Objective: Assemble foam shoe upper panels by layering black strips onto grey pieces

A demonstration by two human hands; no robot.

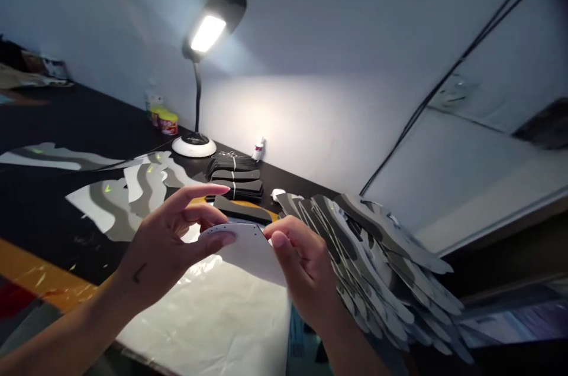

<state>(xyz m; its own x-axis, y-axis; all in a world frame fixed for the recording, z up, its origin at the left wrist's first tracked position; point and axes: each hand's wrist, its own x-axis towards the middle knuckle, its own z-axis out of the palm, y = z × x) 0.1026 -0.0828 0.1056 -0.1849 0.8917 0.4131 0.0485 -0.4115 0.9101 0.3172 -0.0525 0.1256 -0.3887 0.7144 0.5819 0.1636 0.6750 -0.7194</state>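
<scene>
1. Piece (255, 261) of thin white material, seen from the head view, stands tilted between the two hands, with small dark holes dotted along its curved upper edge.
2. The left hand (168, 240) pinches the piece at its upper left: thumb laid flat on the near face, curled fingers behind, index finger raised clear above the edge.
3. The right hand (308, 263) pinches the upper right corner between thumb and bent index finger, the other fingers folded in.
4. Below the piece spreads a shiny, wrinkled white cover (213, 317), on the near side of the table (66, 113).
5. Just beyond the piece lies a dark strip (242, 210); behind it are tied bundles (235, 187) of similar strips.
6. Right of the right hand, many grey and white cutouts (377, 263) overlap in a fan.
7. A lit lamp (194, 148) stands at the back, near a small bottle (258, 150).
</scene>
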